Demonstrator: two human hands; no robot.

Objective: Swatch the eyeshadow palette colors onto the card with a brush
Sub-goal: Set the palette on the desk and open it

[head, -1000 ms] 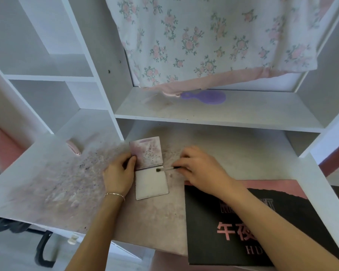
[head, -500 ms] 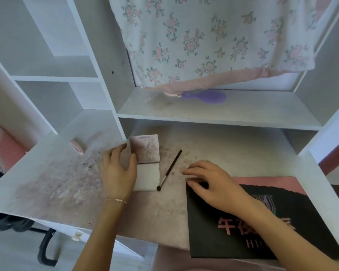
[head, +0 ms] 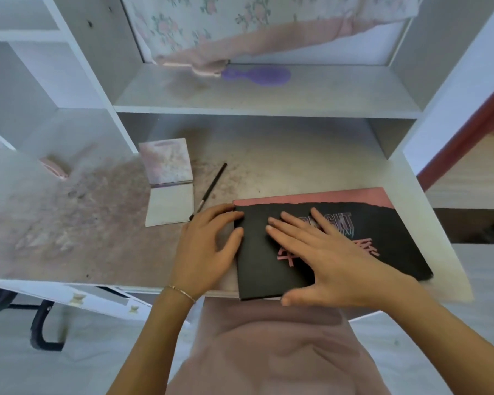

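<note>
The black-and-pink eyeshadow palette [head: 354, 238] lies closed at the counter's near edge. The thin black brush [head: 210, 189] lies slanted just beside the card [head: 170, 205] — white, hinged to an upright, smudged flap.

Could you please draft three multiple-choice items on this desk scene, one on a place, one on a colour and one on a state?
1. Where does the brush lie?
A. on the desk, right of the small open card
B. on the upper shelf
C. on top of the black palette

2. What colour is the hairbrush on the shelf?
A. green
B. purple
C. yellow

3. What state is the black palette in?
A. open, pans showing
B. standing on edge
C. closed and flat, both hands on it

Answers:
1. A: the brush rests on the desk just beside the small open card, untouched.
2. B: the hairbrush is plainly purple.
3. C: the cover faces up, the right hand lies flat across it and the left hand touches its left edge.
</note>
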